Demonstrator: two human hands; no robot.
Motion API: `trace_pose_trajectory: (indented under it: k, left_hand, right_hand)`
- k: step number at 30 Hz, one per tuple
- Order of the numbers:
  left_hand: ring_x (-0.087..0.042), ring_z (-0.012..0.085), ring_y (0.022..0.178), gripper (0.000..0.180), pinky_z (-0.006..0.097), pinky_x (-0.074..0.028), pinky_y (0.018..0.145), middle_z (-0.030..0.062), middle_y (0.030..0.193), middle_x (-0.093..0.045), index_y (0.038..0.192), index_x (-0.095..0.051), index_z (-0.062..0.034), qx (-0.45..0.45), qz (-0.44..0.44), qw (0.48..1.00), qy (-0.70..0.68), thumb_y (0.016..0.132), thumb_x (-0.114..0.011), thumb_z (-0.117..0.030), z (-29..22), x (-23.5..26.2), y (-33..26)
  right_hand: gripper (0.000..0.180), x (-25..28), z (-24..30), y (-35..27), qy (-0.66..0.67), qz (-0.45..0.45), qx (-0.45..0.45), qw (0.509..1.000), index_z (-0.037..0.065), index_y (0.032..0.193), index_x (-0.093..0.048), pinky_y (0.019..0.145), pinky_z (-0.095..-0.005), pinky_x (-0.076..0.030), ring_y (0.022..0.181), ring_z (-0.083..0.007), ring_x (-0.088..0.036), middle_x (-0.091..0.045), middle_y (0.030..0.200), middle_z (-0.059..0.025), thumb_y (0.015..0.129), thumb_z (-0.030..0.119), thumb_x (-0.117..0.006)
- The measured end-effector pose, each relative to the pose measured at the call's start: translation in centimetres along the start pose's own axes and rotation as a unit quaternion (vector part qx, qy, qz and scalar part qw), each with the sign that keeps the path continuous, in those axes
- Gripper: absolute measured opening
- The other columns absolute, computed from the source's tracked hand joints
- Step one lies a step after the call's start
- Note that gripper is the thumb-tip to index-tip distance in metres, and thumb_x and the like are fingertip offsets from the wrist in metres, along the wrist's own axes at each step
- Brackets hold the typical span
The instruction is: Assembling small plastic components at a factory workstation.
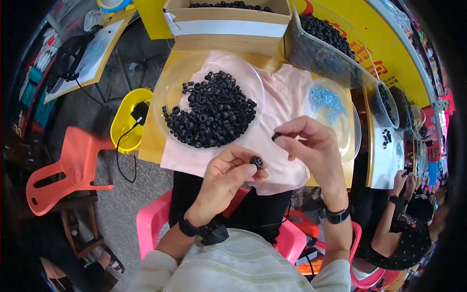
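Note:
My left hand (224, 179) pinches a round black plastic part (256, 161) between thumb and fingers. A lighter spot shows on the face of that part. To its upper right, my right hand (311, 145) grips a smaller dark piece (276, 136) at the fingertips; its exact shape is hard to make out. The two pieces are apart. Just beyond my left hand, a wide clear round tray (160, 90) holds a heap of small black plastic parts (211, 109). Past my right hand stands a clear dish (348, 151) with tiny pale-blue pieces (327, 101).
A pink cloth (287, 82) covers much of the yellowish table. At the back stand a cardboard box (228, 24) and a clear bin (321, 48) of black parts. Left are a yellow basket (127, 138) and an orange chair (73, 160). A co-worker (406, 224) sits at the right.

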State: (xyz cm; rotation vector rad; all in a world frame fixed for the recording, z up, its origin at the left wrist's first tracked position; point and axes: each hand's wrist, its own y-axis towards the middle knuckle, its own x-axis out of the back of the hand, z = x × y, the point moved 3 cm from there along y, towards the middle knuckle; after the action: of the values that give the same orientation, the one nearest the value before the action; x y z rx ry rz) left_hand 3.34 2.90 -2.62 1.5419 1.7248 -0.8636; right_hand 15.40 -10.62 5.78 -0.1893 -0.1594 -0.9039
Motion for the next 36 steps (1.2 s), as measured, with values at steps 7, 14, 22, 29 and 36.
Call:
trace_pose_trajectory:
  k: [7,14,22,29,36]
  left_hand:
    - [-0.068,0.0183,0.094,0.023,0.029,-0.056,0.083,0.0118,0.105,-0.069,0.114,-0.060,0.0005,0.005,0.023,1.000,0.015,0.092,-0.065,-0.005,0.6,-1.3,-1.0]
    - [-0.069,0.0181,0.095,0.024,0.029,-0.055,0.083,0.0122,0.105,-0.069,0.114,-0.060,0.0004,0.009,0.019,1.000,0.022,0.092,-0.065,-0.004,0.9,-2.3,-1.9]
    - [-0.069,0.0172,0.095,0.024,0.027,-0.055,0.083,0.0114,0.104,-0.069,0.113,-0.060,0.0006,-0.023,0.003,0.998,0.059,0.090,-0.065,0.000,1.0,-2.9,-2.4]
    - [-0.068,0.0180,0.096,0.019,0.029,-0.056,0.085,0.0129,0.108,-0.067,0.109,-0.063,0.0032,-0.078,-0.023,0.989,0.123,0.091,-0.065,0.001,1.3,-2.8,-2.8]
    - [-0.067,0.0172,0.095,0.020,0.030,-0.056,0.085,0.0127,0.109,-0.067,0.113,-0.062,0.0027,-0.062,-0.014,0.995,0.082,0.093,-0.062,0.000,1.5,-2.5,-2.9]
  right_hand:
    - [0.018,-0.9,-1.0,-4.7,0.153,0.001,0.012,0.988,0.001,0.104,-0.070,0.058,-0.0173,-0.044,0.072,-0.0024,-0.057,-0.069,0.091,-0.0013,0.088,0.008,-0.072]
    - [0.018,-1.0,-1.0,-6.2,0.155,-0.005,0.035,0.987,0.000,0.106,-0.068,0.059,-0.0166,-0.046,0.074,-0.0041,-0.060,-0.068,0.091,-0.0014,0.089,0.008,-0.071]
    - [0.013,-1.7,-0.7,-7.0,0.118,-0.028,0.089,0.989,-0.002,0.101,-0.066,0.058,-0.0191,-0.051,0.075,-0.0086,-0.067,-0.067,0.093,-0.0046,0.089,0.003,-0.069]
    - [0.014,-2.2,-0.3,-7.5,-0.093,-0.093,0.225,0.965,-0.001,0.098,-0.067,0.058,-0.0225,-0.053,0.073,-0.0119,-0.068,-0.065,0.085,-0.0078,0.085,0.000,-0.071]
    - [0.018,-2.6,-0.1,-8.0,-0.153,-0.144,0.269,0.940,-0.001,0.097,-0.067,0.055,-0.0249,-0.051,0.068,-0.0154,-0.065,-0.064,0.085,-0.0097,0.080,0.000,-0.075]
